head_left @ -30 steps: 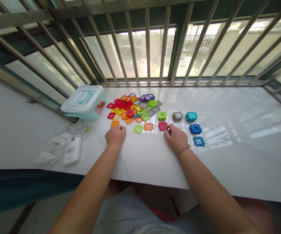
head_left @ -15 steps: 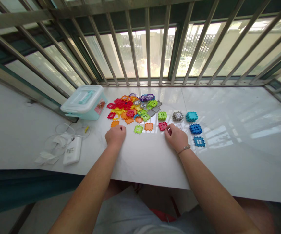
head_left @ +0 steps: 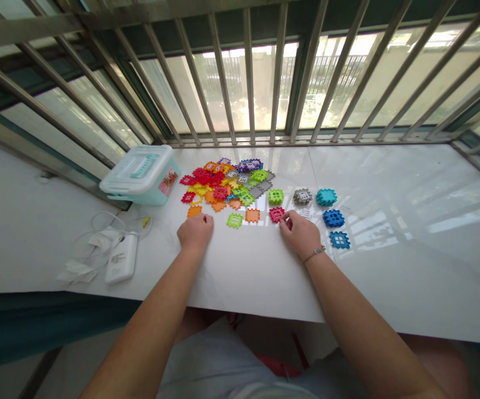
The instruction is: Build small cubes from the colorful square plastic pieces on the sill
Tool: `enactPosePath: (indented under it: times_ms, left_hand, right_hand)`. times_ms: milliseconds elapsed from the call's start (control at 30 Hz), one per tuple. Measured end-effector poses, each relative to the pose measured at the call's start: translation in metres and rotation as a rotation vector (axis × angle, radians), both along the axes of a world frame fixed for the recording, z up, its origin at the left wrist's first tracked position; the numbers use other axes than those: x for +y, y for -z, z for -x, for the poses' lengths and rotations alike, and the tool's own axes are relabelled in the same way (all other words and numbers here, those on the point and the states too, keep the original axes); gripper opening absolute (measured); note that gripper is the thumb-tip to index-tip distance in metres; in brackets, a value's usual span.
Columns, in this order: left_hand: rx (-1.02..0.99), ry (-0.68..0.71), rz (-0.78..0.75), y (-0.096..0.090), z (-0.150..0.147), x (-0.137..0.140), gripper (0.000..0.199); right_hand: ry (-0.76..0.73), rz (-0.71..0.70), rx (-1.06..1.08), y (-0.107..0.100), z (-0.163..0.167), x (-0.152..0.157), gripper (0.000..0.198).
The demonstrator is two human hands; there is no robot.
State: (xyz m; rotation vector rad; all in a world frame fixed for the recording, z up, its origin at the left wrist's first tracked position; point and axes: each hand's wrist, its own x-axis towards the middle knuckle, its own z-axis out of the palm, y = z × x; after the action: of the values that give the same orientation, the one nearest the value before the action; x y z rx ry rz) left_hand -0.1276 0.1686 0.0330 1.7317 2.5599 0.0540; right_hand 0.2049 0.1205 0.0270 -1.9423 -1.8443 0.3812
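Observation:
My right hand (head_left: pixel 301 231) is curled, with thumb and forefinger at the right edge of a red square building tile (head_left: pixel 276 214) on the table. My left hand (head_left: pixel 195 230) rests as a loose fist just in front of an orange tile (head_left: pixel 194 210); nothing shows in it. Between the hands lie a lime green window tile (head_left: pixel 234 220) and another orange tile (head_left: pixel 252 215). Behind them spreads a mixed pile of interlocking tiles (head_left: pixel 219 183). Small stacks stand near my right hand: green (head_left: pixel 276 196), grey (head_left: pixel 302 195), turquoise (head_left: pixel 326 197) and blue (head_left: pixel 333 218).
A single blue window tile (head_left: pixel 340 240) lies in front of the blue stack. At the left are a lidded turquoise box (head_left: pixel 142 174), a white power bank (head_left: pixel 122 257) and a white cable (head_left: pixel 94 224). Metal window bars (head_left: pixel 248 77) edge the white table (head_left: pixel 248 277) at the back.
The view has shifted slightly. Both hands and the tiles keep their places, with no visible change in grip.

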Motion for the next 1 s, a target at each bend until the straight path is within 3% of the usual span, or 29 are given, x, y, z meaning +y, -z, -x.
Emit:
enactPosePath:
  times_ms: [1000]
  left_hand:
    - [0.010,0.006,-0.002,-0.0009,0.0003,-0.0006,0.045]
  right_hand:
    - [-0.003,0.027,-0.014,0.0001,-0.0005,0.0012,0.016]
